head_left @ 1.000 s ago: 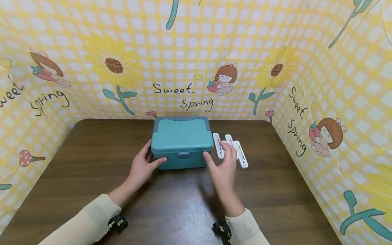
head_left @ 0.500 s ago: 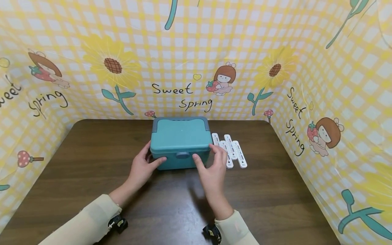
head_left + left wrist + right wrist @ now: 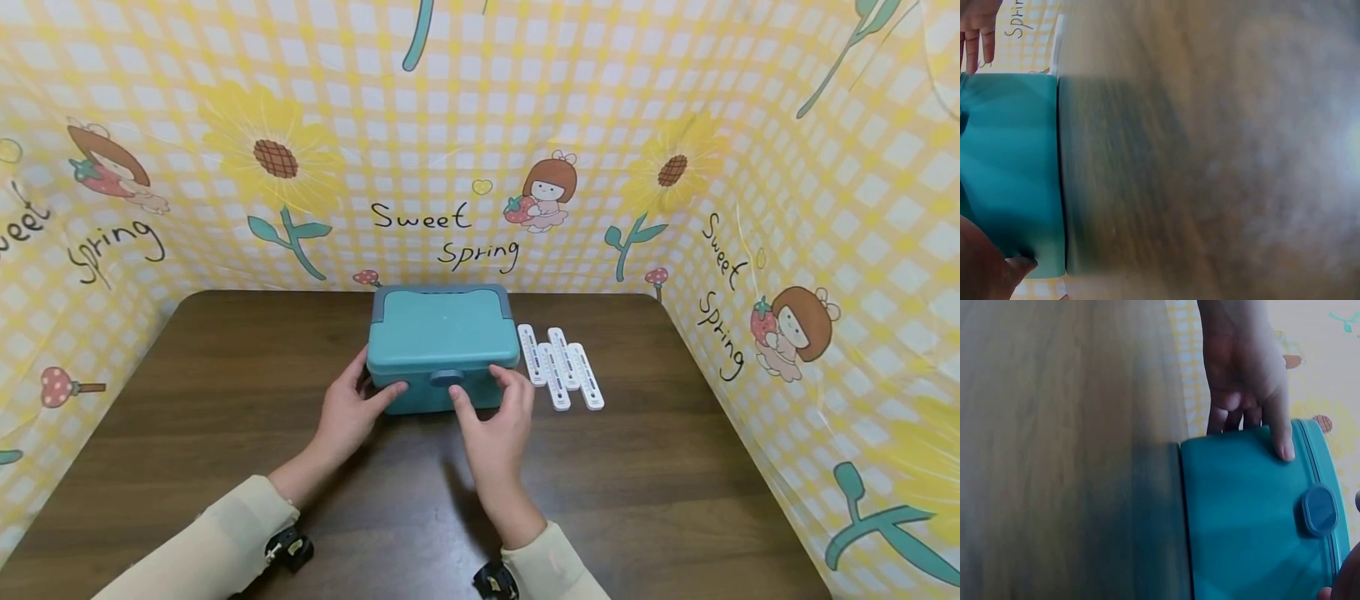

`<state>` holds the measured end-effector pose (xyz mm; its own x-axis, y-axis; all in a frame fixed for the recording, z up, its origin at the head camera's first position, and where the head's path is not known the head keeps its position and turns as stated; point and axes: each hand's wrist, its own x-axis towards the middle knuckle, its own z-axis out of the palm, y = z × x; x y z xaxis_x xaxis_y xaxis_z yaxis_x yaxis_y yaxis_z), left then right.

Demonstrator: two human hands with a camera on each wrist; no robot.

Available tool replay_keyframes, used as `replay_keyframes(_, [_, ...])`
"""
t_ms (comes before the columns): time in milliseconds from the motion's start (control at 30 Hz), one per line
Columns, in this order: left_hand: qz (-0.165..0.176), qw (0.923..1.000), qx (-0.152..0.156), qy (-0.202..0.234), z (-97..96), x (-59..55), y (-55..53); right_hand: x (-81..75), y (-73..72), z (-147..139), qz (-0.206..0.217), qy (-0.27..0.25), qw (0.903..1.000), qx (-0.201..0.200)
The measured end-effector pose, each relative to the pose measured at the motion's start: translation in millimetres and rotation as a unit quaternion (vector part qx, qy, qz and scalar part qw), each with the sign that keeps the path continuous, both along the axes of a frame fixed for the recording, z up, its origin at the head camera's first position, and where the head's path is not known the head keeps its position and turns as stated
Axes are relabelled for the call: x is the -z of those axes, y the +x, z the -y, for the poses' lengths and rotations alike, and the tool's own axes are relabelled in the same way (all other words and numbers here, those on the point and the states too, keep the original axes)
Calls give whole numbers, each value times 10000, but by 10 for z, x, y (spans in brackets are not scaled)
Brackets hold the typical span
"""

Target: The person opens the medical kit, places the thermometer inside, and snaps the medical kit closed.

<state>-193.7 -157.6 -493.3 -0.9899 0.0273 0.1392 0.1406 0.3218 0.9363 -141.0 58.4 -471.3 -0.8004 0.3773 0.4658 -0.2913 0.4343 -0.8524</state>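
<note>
A teal lidded box (image 3: 442,325) with a blue-grey handle along its back edge stands on the table, its lid down. An oval blue latch (image 3: 447,379) sits at the middle of its front, larger in the right wrist view. My left hand (image 3: 341,421) grips the box's left end, thumb on the front and fingers behind the side, as the right wrist view also shows. In front of the box's right half is my right hand (image 3: 497,433). Its thumb tip is just below the latch and its fingers are near the lid's front edge; contact is unclear.
Several narrow white strips (image 3: 557,377) with small dark markings lie side by side right of the box. The dark wooden table (image 3: 630,492) is bordered by a yellow checked cloth (image 3: 420,150) with flower prints at the back and sides.
My right hand has moved left, from over the white strips to the box's front by the latch, uncovering the strips. The left hand and box have stayed in place.
</note>
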Motion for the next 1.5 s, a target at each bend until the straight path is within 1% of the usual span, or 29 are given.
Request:
replay_keyframes(133, [-99, 9999, -49, -37, -11, 11, 6, 25, 0, 82, 96, -107, 9999, -3])
replay_keyframes(367, [-112, 9998, -157, -75, -42, 19, 29, 69, -22, 194, 290, -405, 9987, 141])
replay_keyframes(567, [-47, 9993, -282, -239, -72, -12, 50, 98, -55, 274, 376, -569, 9976, 121])
replay_keyframes(767, [33, 9991, -349, -251, -101, -12, 65, 125, -77, 347, 417, -593, 9972, 187])
replay_keyframes(900, [27, 9990, -383, -223, -116, -15, 66, 117, -94, 404, 497, -605, 9964, 326])
replay_keyframes(1167, [-97, 9988, -423, -234, -137, -25, 68, 75, -164, 503, 759, -705, 9914, 801])
replay_keyframes(1333, [-130, 9987, -441, -222, -143, -10, 68, 96, -194, 538, 792, -915, 9886, 898])
replay_keyframes(1500, [-150, 9985, -453, -277, -151, -7, 65, 109, -218, 553, 736, -1089, 9868, 944])
